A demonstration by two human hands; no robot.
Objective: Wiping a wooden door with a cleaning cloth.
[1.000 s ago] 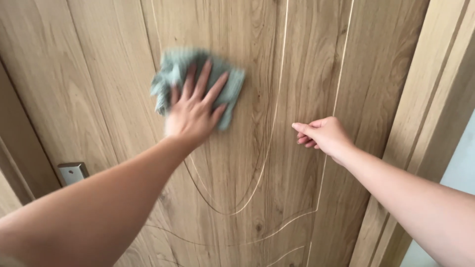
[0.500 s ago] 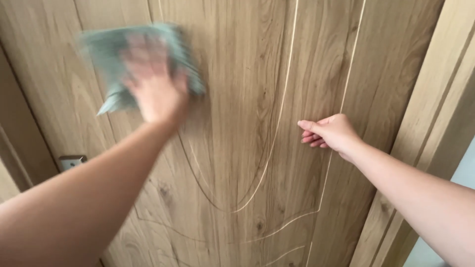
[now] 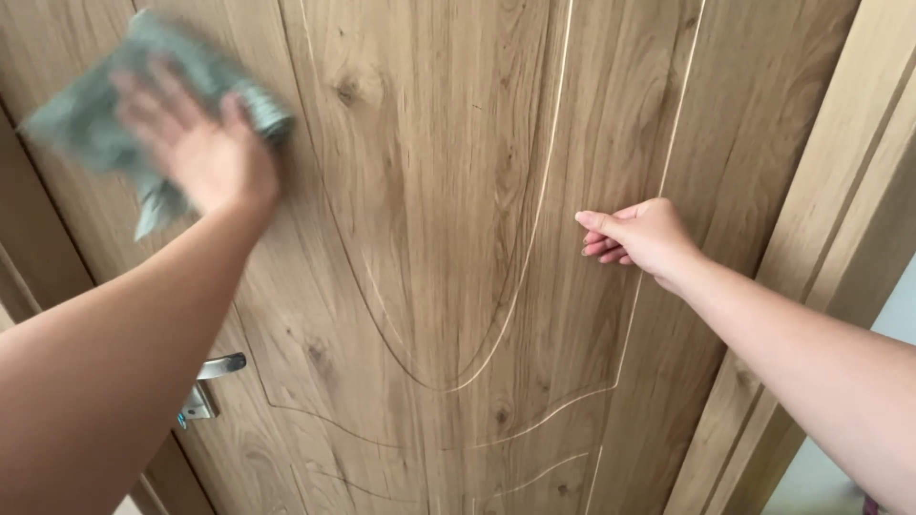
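A wooden door (image 3: 458, 219) with thin curved inlaid lines fills the head view. My left hand (image 3: 196, 143) presses a grey-green cloth (image 3: 91, 114) flat against the door's upper left part; both are blurred by motion. My right hand (image 3: 639, 238) rests its loosely curled fingers against the door near one of the light lines, right of centre, with nothing in it.
A metal door handle (image 3: 215, 372) with its plate sits at the lower left, just under my left forearm. The door frame (image 3: 849, 238) runs down the right side, and a darker frame edge (image 3: 38, 248) borders the left.
My left hand has swept the cloth leftward and upward across the door. My right hand has stayed against the door in nearly the same spot.
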